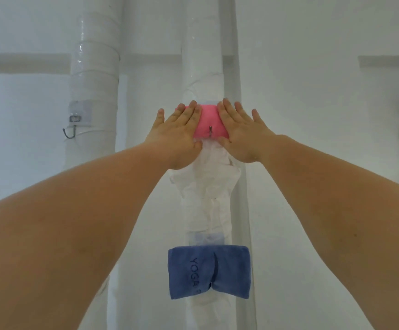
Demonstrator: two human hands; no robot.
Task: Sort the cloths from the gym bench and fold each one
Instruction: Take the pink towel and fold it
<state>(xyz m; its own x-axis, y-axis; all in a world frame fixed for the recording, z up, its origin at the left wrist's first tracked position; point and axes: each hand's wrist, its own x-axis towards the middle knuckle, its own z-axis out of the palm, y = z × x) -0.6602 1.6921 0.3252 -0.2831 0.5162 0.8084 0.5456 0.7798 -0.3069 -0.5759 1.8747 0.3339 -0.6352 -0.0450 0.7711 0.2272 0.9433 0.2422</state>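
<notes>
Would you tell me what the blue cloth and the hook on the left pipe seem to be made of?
The blue cloth looks like soft, matte towelling, perhaps microfibre, judging by its fuzzy nap and YOGA lettering. The hook is thin bent wire, probably metal: dark grey with a slight sheen.

We see a wrapped pipe (pixel 203 55): pink cloth (pixel 209 120) between left hand (pixel 179 134) and right hand (pixel 243 136), blue cloth (pixel 231 270) well below.

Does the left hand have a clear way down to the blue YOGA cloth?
Probably yes. The left hand rests flat on the pink cloth, fingers straight, and the blue cloth hangs lower on the same pipe with only white wrapping between them.
</notes>
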